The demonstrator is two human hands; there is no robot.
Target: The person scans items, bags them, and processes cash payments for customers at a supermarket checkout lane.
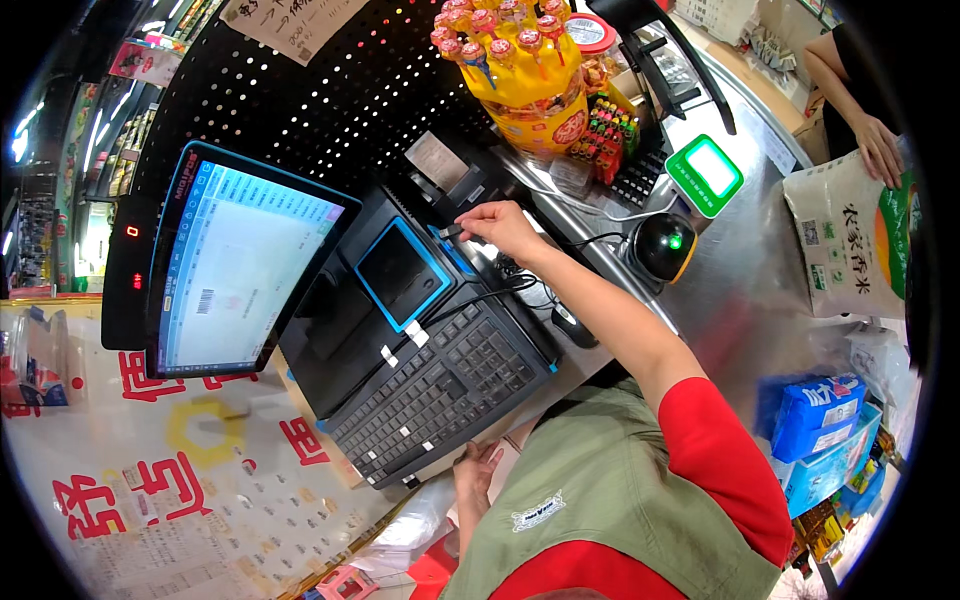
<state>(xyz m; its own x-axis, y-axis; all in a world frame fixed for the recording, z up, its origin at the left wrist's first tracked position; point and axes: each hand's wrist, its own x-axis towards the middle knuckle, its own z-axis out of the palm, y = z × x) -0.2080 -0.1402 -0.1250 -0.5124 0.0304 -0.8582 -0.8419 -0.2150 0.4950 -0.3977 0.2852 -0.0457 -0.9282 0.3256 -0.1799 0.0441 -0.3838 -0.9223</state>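
Note:
My right hand (501, 231) pinches a small dark connector plug (451, 232) between thumb and fingertips, above the right side of the black register box (345, 315). A blue-rimmed black pad (403, 274) lies on that box, just left of the plug. The black keyboard (442, 394) rests in front of it. Below the keyboard's lower edge is my left hand (478, 465), its fingers apart and nothing visible in it. The lit touchscreen monitor (240, 262) stands at the left. A receipt printer (454, 180) with paper sticking out sits beyond the plug.
A mouse (574, 325), tangled black cables, a round scanner (661, 247) and a green-framed display (705, 175) lie to the right. Lollipops fill a yellow container (536, 90). Another person's hand (879, 150) touches a rice bag (851, 232); blue packages (817, 416) stand lower right.

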